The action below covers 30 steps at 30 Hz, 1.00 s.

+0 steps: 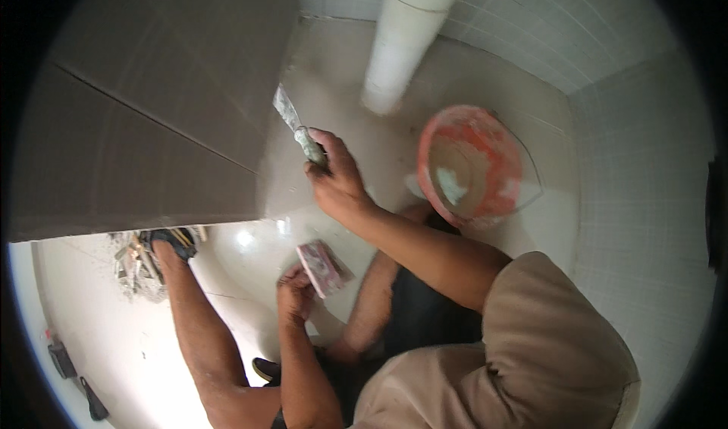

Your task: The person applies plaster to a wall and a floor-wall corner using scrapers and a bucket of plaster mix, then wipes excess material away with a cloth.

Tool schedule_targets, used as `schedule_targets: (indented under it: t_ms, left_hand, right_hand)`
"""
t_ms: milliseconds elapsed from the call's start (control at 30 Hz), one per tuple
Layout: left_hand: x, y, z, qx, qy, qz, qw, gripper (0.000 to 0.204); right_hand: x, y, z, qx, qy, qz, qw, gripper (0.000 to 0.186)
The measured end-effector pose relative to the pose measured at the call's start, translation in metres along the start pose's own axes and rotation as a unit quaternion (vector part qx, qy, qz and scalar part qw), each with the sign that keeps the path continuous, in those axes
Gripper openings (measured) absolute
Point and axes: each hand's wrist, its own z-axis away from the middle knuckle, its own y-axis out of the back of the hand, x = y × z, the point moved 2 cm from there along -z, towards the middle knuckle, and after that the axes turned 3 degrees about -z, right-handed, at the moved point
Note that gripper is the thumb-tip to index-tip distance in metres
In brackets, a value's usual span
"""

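Head view: right grip (340, 182) clasps putty knife (303, 136), axis diagonal, blade (286, 108) up-left; left grip (295, 289) clasps block (323, 271).

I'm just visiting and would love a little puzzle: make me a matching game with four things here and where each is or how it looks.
Things:
1. Scraper
2. Flat block
3. Bucket
4. Pipe

Places and looks:
A. red, with pale smears
B. in the person's left hand
C. white and cylindrical
D. in the person's right hand

Pairs: 1-D, 2-B, 3-A, 4-C
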Motion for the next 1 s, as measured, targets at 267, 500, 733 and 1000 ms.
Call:
schedule_targets:
  t_ms: [267, 500, 733, 1000]
  left_hand:
    - [0.007, -0.027, 0.012, -0.049, -0.033, 0.016, 0.998, 0.029]
    - [0.005, -0.034, 0.012, -0.068, -0.05, 0.017, 0.996, 0.036]
    - [0.003, -0.019, 0.009, -0.053, -0.053, -0.041, 0.996, 0.053]
    - [0.005, -0.024, 0.014, -0.067, -0.046, -0.062, 0.995, 0.05]
  right_hand:
    - [-0.12, 0.274, 0.039, 0.042, -0.03, 0.122, 0.991, 0.032]
    - [-0.048, 0.31, 0.02, -0.187, -0.048, 0.579, 0.792, 0.027]
    - [-0.006, 0.3, 0.02, -0.294, -0.069, 0.543, 0.783, 0.023]
    - [0.0, 0.314, -0.006, -0.352, -0.142, 0.434, 0.817, 0.025]
